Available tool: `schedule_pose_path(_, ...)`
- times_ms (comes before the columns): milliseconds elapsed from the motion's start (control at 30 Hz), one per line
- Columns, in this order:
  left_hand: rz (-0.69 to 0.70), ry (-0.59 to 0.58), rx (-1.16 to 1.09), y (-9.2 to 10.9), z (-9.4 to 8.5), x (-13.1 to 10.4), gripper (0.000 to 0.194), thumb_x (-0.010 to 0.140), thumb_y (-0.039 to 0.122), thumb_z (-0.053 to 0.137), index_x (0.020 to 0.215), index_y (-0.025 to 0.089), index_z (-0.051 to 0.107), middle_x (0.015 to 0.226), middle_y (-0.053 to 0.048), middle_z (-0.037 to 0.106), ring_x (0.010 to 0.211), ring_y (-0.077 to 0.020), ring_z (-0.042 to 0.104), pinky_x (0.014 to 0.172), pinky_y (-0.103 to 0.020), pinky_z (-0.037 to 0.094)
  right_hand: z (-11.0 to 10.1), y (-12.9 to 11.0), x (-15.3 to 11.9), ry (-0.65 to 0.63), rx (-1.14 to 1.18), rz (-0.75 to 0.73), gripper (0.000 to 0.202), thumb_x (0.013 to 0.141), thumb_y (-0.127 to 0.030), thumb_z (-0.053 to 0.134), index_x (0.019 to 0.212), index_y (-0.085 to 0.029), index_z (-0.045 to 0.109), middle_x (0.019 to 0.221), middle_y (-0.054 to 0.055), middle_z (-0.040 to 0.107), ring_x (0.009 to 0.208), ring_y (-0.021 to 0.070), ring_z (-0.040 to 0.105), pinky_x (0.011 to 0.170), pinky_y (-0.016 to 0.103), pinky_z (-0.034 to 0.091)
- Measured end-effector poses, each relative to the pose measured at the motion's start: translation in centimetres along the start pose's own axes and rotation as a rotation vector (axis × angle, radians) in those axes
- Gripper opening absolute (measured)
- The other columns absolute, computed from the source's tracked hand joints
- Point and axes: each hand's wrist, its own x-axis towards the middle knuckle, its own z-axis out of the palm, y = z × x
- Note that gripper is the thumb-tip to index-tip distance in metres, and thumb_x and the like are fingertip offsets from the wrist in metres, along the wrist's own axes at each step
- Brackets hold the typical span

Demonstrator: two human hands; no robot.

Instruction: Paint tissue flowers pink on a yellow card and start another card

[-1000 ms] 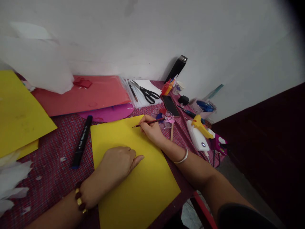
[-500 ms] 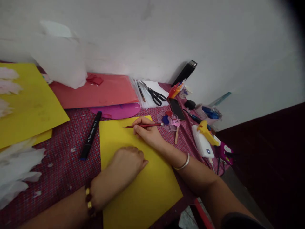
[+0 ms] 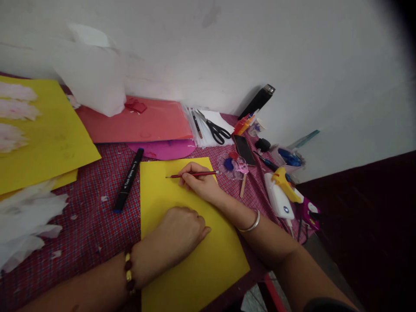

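A yellow sheet [image 3: 195, 277] lies on the checked cloth in front of me. My right hand [image 3: 199, 182] pinches a dark red pencil [image 3: 203, 173] over the sheet's upper part, its tip pointing left. Whether the tip touches the paper is too fine to tell. My left hand [image 3: 177, 232] rests on the middle of the same sheet, fingers curled in, below and left of the right hand; nothing shows in it. A black marker [image 3: 129, 180] lies just left of the sheet.
Scissors [image 3: 214, 128], a phone [image 3: 244, 149], a paint palette [image 3: 229, 164] and a black bottle [image 3: 257, 102] sit behind my right hand. A yellow glue gun [image 3: 285, 184] and white power bank [image 3: 277, 195] are right. Pink and red sheets [image 3: 139, 125] lie behind.
The view has shifted slightly. My right hand with the pencil has moved a little to the left and down over the sheet. My left hand still rests on it.
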Motion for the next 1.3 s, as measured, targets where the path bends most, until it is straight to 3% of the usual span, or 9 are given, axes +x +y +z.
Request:
schedule_pose_path(367,-0.009,0.006,0.01,0.1,0.0,-0.1,0.029,0.095,0.028,0.051,0.078,0.015,0.072,0.075,-0.008,0.074,0.063,-0.023,0.069,0.055,-0.033,0.045,0.1,-0.3,-0.4,0.002,-0.015,0.004,0.008,0.083,-0.026,0.056,0.082,-0.018,0.059,0.069,-0.001,0.064,0.054,0.0082,0.05,0.051,0.021,0.037)
schedule_pose_path(633,0.034,0.095,0.001,-0.2,0.9,-0.2,0.031,0.096,0.027,0.05,0.075,0.015,0.07,0.07,-0.008,0.073,0.061,-0.0224,0.068,0.054,-0.033,0.044,0.2,-0.4,-0.3,0.02,0.06,0.025,0.007,0.08,-0.025,0.059,0.079,-0.018,0.059,0.066,-0.001,0.066,0.054,0.0086,0.053,0.052,0.021,0.041)
schedule_pose_path(767,0.03,0.082,-0.012,-0.3,0.4,-0.3,0.033,0.097,0.028,0.047,0.075,0.015,0.069,0.069,-0.006,0.071,0.061,-0.0208,0.068,0.056,-0.031,0.045,-0.4,-2.4,-2.3,0.025,0.307,0.028,0.01,0.08,-0.028,0.06,0.083,-0.018,0.062,0.064,-0.002,0.067,0.055,0.0099,0.059,0.054,0.022,0.046)
schedule_pose_path(900,0.03,0.065,0.016,-0.4,0.1,-0.4,0.036,0.098,0.03,0.045,0.077,0.015,0.069,0.072,-0.008,0.072,0.065,-0.0213,0.068,0.058,-0.031,0.047,-1.2,-4.0,-5.2,0.023,0.402,0.072,0.017,0.077,-0.028,0.063,0.092,-0.02,0.063,0.067,-0.002,0.069,0.052,0.0095,0.058,0.05,0.022,0.044)
schedule_pose_path(1000,0.058,0.059,0.068,0.4,1.0,-0.7,0.035,0.097,0.026,0.045,0.075,0.014,0.069,0.07,-0.008,0.071,0.063,-0.0196,0.067,0.057,-0.03,0.046,-1.1,-3.1,-6.1,0.034,0.398,0.13,0.015,0.074,-0.026,0.065,0.086,-0.018,0.064,0.072,0.0,0.071,0.052,0.0082,0.057,0.051,0.021,0.044)
schedule_pose_path(1133,0.136,0.045,0.035,2.0,2.1,-1.2,0.036,0.097,0.033,0.048,0.073,0.015,0.069,0.066,-0.008,0.07,0.057,-0.0201,0.066,0.053,-0.031,0.045,-0.2,-1.0,-5.2,0.124,0.355,0.114,0.012,0.076,-0.029,0.063,0.077,-0.018,0.057,0.057,-0.005,0.062,0.044,0.0064,0.049,0.043,0.018,0.037)
schedule_pose_path(1300,0.105,-0.026,0.001,2.5,1.8,-1.1,0.038,0.097,0.038,0.05,0.074,0.015,0.071,0.068,-0.008,0.072,0.058,-0.0221,0.067,0.053,-0.032,0.046,0.6,-0.5,-4.5,0.081,0.199,0.08,0.01,0.074,-0.023,0.062,0.075,-0.019,0.054,0.062,-0.004,0.063,0.048,0.007,0.051,0.047,0.019,0.041)
